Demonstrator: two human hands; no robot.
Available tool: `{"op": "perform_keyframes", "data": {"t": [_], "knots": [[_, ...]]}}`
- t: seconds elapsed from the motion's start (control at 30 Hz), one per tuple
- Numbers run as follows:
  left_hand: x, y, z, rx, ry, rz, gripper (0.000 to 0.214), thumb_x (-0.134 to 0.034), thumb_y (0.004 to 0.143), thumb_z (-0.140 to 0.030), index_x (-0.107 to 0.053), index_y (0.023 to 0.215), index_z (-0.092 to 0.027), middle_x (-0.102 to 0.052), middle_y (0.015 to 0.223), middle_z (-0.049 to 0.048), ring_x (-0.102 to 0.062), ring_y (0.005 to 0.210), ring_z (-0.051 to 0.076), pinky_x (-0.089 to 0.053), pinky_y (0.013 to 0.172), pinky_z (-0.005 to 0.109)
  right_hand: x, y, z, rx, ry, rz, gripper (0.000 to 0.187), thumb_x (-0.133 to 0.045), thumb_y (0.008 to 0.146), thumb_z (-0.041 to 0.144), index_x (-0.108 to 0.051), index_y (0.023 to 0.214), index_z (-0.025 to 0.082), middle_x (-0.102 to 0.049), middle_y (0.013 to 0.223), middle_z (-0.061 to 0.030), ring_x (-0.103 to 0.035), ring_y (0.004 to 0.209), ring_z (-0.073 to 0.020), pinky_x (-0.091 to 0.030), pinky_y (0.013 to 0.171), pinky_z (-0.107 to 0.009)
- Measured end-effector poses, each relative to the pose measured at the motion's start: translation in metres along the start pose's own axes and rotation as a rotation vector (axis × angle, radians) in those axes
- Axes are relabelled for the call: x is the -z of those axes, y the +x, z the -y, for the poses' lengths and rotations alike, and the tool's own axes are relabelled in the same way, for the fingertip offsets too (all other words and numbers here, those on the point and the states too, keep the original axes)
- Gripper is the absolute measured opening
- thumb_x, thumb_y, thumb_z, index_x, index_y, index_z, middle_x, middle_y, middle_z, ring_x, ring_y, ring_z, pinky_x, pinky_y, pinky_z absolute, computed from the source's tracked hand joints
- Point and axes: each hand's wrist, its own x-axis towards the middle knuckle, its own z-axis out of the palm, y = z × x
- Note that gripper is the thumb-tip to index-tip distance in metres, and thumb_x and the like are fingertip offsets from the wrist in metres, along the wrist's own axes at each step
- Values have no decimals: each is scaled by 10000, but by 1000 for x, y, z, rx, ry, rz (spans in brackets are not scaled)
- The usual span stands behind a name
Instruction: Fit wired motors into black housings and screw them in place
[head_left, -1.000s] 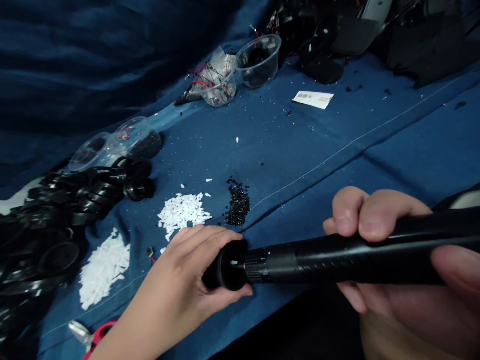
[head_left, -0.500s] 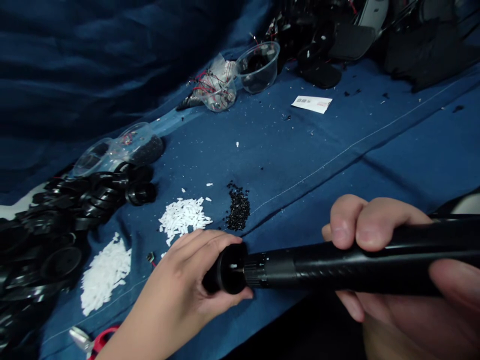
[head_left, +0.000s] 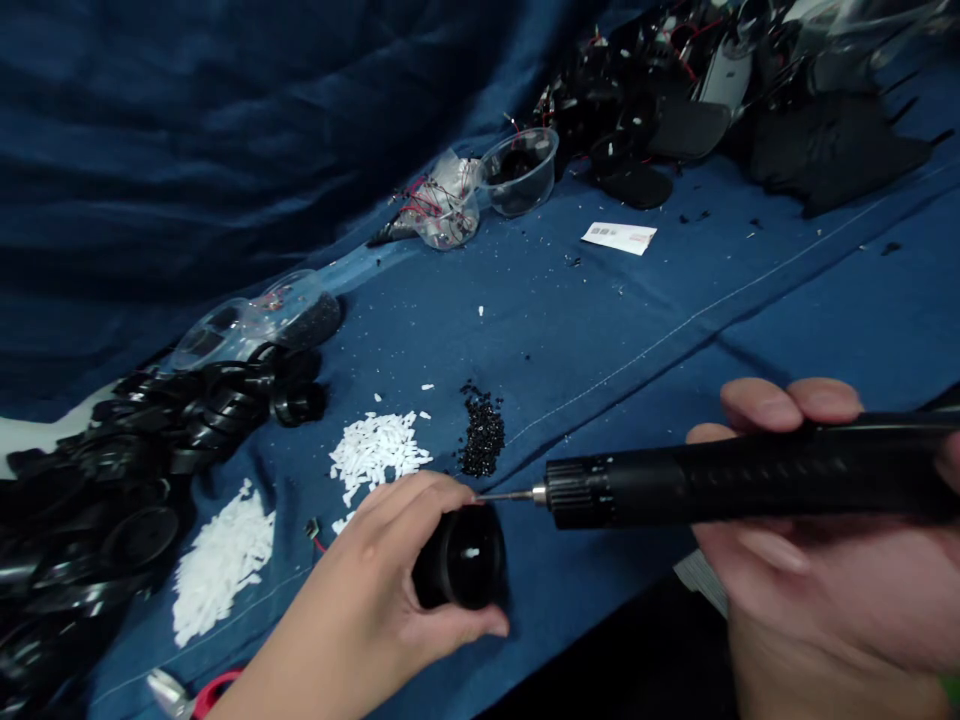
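My left hand (head_left: 390, 570) is closed around a black round plastic housing (head_left: 474, 570), its open end facing right. A small white piece shows inside it. In my right hand (head_left: 810, 560) lies a black electric screwdriver (head_left: 675, 480), held level with its thin metal bit pointing left. The bit's tip is by my left fingertips, at the upper rim of the housing; whether it touches cannot be made out. Just beyond my left hand lie a pile of small white plastic pieces (head_left: 379, 450) and a heap of tiny black screws or similar parts (head_left: 482, 435).
Black plastic parts (head_left: 217, 410) are heaped at the left, beside another white pile (head_left: 225, 560). Red-handled pliers (head_left: 176, 692) lie at the lower left. Clear tubs (head_left: 521, 180) with wired parts, a white paper slip (head_left: 619, 237) and more black parts (head_left: 645, 130) sit farther back.
The screwdriver has drawn back out of the housing to the right and slightly up, so its bit now shows. My left hand still holds the housing. The view has shifted a little.
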Motion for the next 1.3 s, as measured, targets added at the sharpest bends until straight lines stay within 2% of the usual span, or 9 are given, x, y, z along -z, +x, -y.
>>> {"op": "perform_keyframes", "data": {"t": [0.2,0.27,0.33,0.4,0.5,0.6,0.8,1.07,1.3], "knots": [[11,-8,4,-23,-1,33,894,-876,733,-798,-532,1439,-372,-654,1462,80,-684,1301,361,-652,1028,484,-8,6,-3,37,31,-4,369,-903,833,545,-797,1013,241,-646,1014,-41,-734,756,-207,-525,358,-183],[16,-10,7,-9,-65,32,716,-744,903,-768,-538,1470,-381,-645,1497,68,-675,1336,338,-642,1065,436,-13,6,-4,65,-7,-32,361,-887,843,562,-809,985,239,-647,977,-46,-710,704,-195,-487,329,-185],[18,-9,9,40,-109,42,354,-552,1100,-561,-610,1395,-374,-696,1415,42,-714,1265,272,-639,1042,359,-18,6,-5,89,-41,-73,354,-848,870,585,-813,964,246,-646,950,-44,-651,627,-165,-436,307,-189],[18,-5,11,84,-108,57,256,-459,1146,-371,-669,1292,-366,-732,1300,19,-736,1177,219,-636,1001,309,-20,5,-5,91,-54,-98,361,-767,929,610,-810,964,254,-646,948,-44,-593,576,-140,-414,308,-197],[13,-1,12,64,-81,60,259,-491,1131,-284,-710,1240,-371,-731,1243,5,-733,1138,194,-635,969,295,-17,4,-6,73,-37,-107,387,-658,1000,623,-801,990,264,-648,982,-54,-576,589,-141,-423,329,-209],[10,-1,14,31,-64,28,245,-543,1114,-263,-738,1219,-367,-737,1218,3,-739,1107,185,-635,937,290,-13,4,-6,61,-24,-43,355,-790,898,605,-798,1020,272,-645,1007,-49,-593,603,-160,-427,325,-230],[5,4,24,61,80,-274,181,-652,1083,-324,-731,1246,-323,-746,1203,27,-720,1127,222,-582,1019,373,-14,2,-6,69,-74,-117,373,-733,943,645,-796,984,280,-645,992,-59,-560,577,-163,-387,303,-247],[-2,11,27,101,86,-293,190,-668,1067,-405,-823,1080,-297,-776,1115,44,-739,1018,241,-595,935,400,-10,2,-6,86,-54,-16,350,-823,889,592,-813,1011,265,-652,998,-36,-563,566,-144,-463,347,-252],[-4,8,18,109,87,-361,140,-649,1067,-366,-748,1051,-268,-787,1040,22,-723,909,221,-595,881,386,-14,1,-9,113,-113,-69,354,-692,991,614,-822,992,285,-666,1004,-46,-558,573,-143,-471,372,-255]]}}
